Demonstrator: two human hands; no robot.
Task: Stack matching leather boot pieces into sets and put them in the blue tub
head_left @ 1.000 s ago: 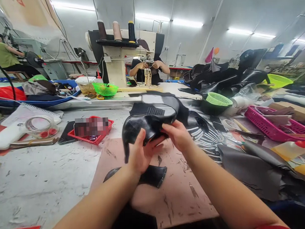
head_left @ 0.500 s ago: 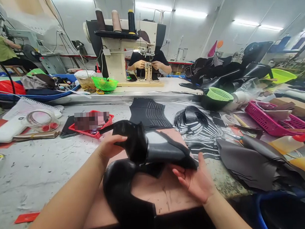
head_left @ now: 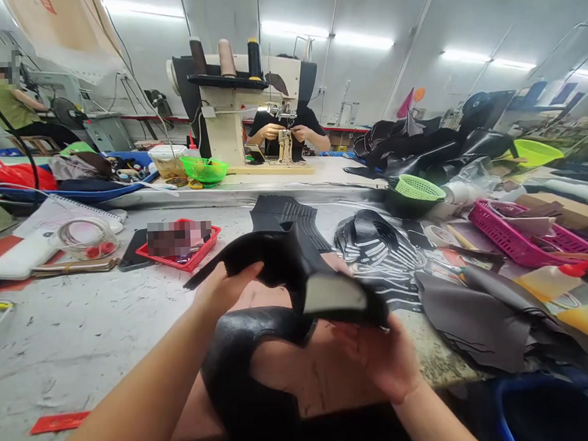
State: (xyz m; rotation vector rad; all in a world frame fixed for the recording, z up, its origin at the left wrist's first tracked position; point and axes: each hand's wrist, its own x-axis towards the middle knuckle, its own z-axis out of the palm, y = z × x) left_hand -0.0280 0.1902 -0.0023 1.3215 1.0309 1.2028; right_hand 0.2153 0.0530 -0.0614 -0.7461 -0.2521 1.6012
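I hold a black leather shoe-upper piece [head_left: 286, 266] with a grey lining between both hands above the brown work mat [head_left: 323, 374]. My left hand [head_left: 224, 290] grips its left end, thumb on top. My right hand [head_left: 380, 356] supports the right end from below, fingers curled under it. A second curved black leather piece [head_left: 236, 364] lies on the mat beneath my hands, reaching the table's near edge.
A stack of black cut pieces [head_left: 284, 214] and striped black pieces [head_left: 372, 240] lie beyond. Red tray [head_left: 179, 250] at left, pink basket [head_left: 521, 238] and grey leather sheets [head_left: 470, 304] at right. A person works at a sewing machine [head_left: 236, 107] across the table.
My hands came down from chest height and spread apart, stretching the leather piece out. The second black piece now lies in full view on the mat. My right hand closed under the piece's right end.
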